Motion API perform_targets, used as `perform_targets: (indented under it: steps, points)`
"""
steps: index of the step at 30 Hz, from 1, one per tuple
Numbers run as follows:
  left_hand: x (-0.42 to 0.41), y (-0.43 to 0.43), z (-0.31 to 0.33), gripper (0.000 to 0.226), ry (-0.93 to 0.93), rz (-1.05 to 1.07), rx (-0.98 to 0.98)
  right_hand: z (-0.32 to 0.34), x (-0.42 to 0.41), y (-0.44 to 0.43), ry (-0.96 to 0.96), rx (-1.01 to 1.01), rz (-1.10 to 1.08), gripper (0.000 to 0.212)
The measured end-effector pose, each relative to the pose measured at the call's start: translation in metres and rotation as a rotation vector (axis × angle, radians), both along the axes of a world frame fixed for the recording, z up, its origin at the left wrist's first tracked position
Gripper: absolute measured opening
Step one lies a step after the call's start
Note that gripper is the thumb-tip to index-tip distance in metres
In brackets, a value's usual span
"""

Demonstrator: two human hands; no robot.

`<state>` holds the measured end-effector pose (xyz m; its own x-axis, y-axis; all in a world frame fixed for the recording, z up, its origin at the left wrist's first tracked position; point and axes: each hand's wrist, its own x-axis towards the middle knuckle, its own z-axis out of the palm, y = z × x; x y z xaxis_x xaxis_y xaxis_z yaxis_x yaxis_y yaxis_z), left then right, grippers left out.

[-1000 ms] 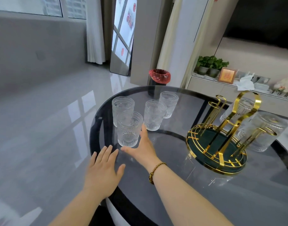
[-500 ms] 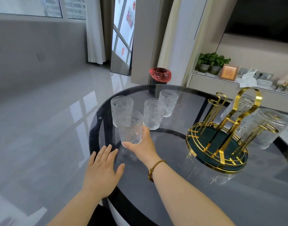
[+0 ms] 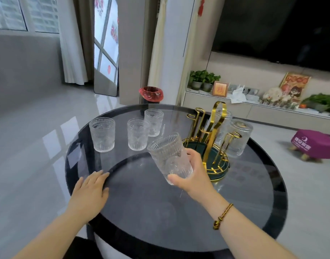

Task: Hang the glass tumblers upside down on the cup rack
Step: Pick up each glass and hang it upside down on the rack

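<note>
My right hand [image 3: 193, 174] is closed around a ribbed glass tumbler [image 3: 169, 157], lifted clear of the round glass table [image 3: 179, 212] and tilted, mouth toward 11 o'clock. My left hand [image 3: 90, 191] lies flat and empty at the table's 8 o'clock edge. Three upright tumblers [image 3: 138, 134] stand at 11 o'clock. The gold cup rack [image 3: 212, 146], at 1 o'clock, carries two inverted tumblers [image 3: 237, 139]
</note>
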<state>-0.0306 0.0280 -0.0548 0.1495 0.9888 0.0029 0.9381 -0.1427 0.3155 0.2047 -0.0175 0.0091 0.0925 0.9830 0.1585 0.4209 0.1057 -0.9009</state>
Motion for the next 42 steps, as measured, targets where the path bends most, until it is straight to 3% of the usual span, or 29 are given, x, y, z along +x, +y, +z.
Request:
perform_targets:
  steps: [7,11,16,21,34,42]
  points:
    - [0.078,-0.002,0.015,0.057,-0.188,-0.317,0.053,0.028,0.056,-0.047,-0.015,-0.014,-0.132,0.062]
    - [0.118,0.007,0.018,0.066,-0.18,-0.413,0.038,0.038,0.088,-0.06,-0.101,0.015,-0.239,0.062]
    - [0.154,0.023,0.02,0.07,-0.202,-0.434,0.045,0.06,0.119,-0.069,-0.113,0.075,-0.31,0.068]
    - [0.173,0.034,0.009,0.065,-0.107,-0.492,0.03,0.078,0.139,-0.06,-0.142,0.12,-0.398,0.074]
    - [0.175,0.038,0.002,0.056,-0.154,-0.484,0.064,0.123,0.151,-0.03,-0.29,0.248,-0.399,0.055]
    - [0.175,0.036,0.003,0.057,-0.162,-0.48,0.064,0.11,0.139,0.003,-0.407,0.143,-0.366,0.065]
